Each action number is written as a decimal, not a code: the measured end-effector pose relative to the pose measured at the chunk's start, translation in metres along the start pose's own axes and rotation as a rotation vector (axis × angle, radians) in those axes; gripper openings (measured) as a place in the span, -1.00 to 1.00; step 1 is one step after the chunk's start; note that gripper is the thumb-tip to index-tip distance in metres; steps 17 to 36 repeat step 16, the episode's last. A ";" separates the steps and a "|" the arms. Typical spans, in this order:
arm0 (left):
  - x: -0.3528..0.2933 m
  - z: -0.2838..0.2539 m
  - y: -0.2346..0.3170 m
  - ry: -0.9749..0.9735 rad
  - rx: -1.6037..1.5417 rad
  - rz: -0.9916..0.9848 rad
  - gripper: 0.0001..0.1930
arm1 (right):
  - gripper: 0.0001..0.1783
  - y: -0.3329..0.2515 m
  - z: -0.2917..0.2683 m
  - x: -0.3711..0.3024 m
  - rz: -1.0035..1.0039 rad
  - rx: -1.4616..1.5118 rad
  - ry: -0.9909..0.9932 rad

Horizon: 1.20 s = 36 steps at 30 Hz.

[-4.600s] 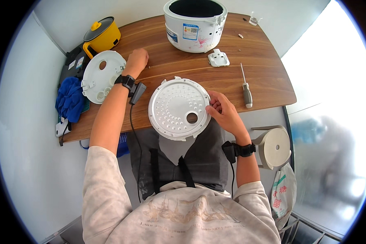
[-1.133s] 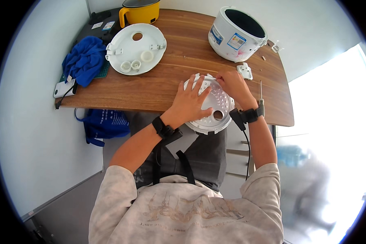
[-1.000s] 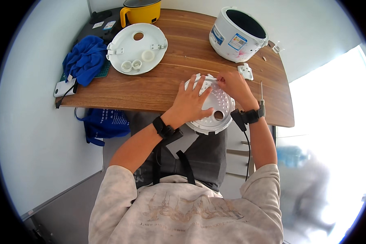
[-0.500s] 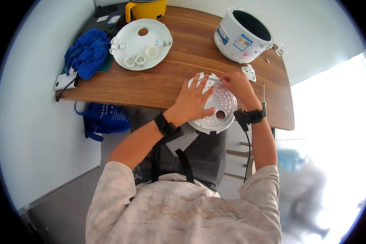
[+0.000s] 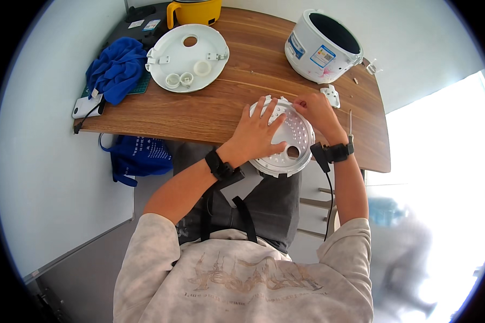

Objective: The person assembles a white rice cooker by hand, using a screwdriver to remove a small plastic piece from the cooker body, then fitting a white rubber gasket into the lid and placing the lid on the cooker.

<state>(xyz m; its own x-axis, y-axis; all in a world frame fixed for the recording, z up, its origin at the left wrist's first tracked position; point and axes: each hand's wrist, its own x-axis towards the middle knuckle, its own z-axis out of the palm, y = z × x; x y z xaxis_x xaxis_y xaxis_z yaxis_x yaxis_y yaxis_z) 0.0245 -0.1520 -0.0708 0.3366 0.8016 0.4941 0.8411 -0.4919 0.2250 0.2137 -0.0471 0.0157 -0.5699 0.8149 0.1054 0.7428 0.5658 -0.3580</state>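
A round silvery rice cooker lid (image 5: pixel 297 128) with rows of small bumps or holes and one larger opening rests at the table's near edge, partly over my lap. My left hand (image 5: pixel 257 130) lies across its left side, fingers spread wide over the surface. At its upper right rim is my right hand (image 5: pixel 313 110), fingers curled and pinched together. Whatever is between those fingertips is hidden. A slim screwdriver (image 5: pixel 351 126) lies on the table just right of my right wrist. Beyond that hand sits a small white plastic part (image 5: pixel 330 96).
At the back right stands a white rice cooker body (image 5: pixel 320 51). A round white cover (image 5: pixel 183 54) holding small round pieces lies back left, beside a blue cloth (image 5: pixel 115 70) and a yellow pot (image 5: pixel 198 12). A blue bag (image 5: pixel 140 156) hangs below the table's left edge.
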 end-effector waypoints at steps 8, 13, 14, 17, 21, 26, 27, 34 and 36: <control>0.000 -0.002 0.000 -0.001 0.008 0.001 -0.32 | -0.76 -0.001 0.000 0.000 0.027 -0.015 0.023; 0.000 0.000 0.001 0.000 -0.012 0.003 -0.32 | -0.76 0.019 0.002 0.002 0.023 0.002 0.089; 0.001 0.001 0.001 0.000 -0.009 0.002 -0.32 | -0.75 0.023 0.003 0.002 0.008 0.037 0.065; 0.000 0.000 0.000 -0.003 0.005 -0.004 -0.31 | -0.75 0.021 0.005 0.005 0.010 0.049 0.005; 0.000 0.000 0.000 -0.003 0.005 -0.004 -0.31 | -0.75 0.021 0.005 0.005 0.010 0.049 0.005; 0.000 0.000 0.000 -0.003 0.005 -0.004 -0.31 | -0.75 0.021 0.005 0.005 0.010 0.049 0.005; 0.000 0.000 0.000 -0.003 0.005 -0.004 -0.31 | -0.75 0.021 0.005 0.005 0.010 0.049 0.005; 0.000 0.000 0.000 -0.003 0.005 -0.004 -0.31 | -0.75 0.021 0.005 0.005 0.010 0.049 0.005; 0.000 0.000 0.000 -0.003 0.005 -0.004 -0.31 | -0.75 0.021 0.005 0.005 0.010 0.049 0.005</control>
